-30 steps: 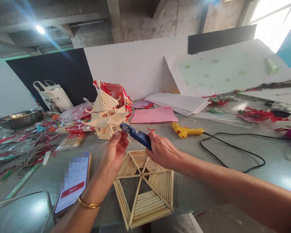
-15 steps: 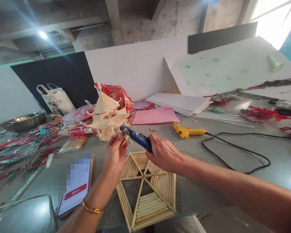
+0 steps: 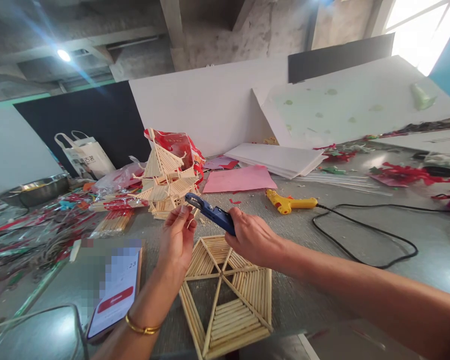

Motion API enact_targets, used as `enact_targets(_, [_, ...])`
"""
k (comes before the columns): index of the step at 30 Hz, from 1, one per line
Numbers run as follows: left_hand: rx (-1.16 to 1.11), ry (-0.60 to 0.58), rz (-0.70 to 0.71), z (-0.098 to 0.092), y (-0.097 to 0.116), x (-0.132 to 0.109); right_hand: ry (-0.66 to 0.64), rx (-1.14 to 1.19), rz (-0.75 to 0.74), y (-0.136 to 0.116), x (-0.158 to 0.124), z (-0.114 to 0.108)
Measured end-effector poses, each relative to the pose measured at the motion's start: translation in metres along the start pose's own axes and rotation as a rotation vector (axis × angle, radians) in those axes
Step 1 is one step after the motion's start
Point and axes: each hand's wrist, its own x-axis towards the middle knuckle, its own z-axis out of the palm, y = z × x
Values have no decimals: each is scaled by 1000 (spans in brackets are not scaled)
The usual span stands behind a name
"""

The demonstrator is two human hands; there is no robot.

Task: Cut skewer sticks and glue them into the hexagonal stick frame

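Barely shifted, right hand (image 3: 253,240) grips one cutter (image 3: 210,211) beside left hand (image 3: 176,240).

My left hand (image 3: 176,241) and right hand (image 3: 253,238) are both showing bare, as working hands. I am wearing one ornament, a thin gold bangle (image 3: 141,328). It is sitting on my left wrist as a narrow, smooth, shiny band, and it is catching the light along its upper edge. My left forearm (image 3: 150,302) and right forearm (image 3: 360,295) are running uncovered from wrist to frame edge.
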Motion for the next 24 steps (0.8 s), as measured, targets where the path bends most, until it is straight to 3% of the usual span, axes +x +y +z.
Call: enact_targets(24, [-19, 35, 112, 3, 1, -1, -16, 57, -3, -3, -3, -3])
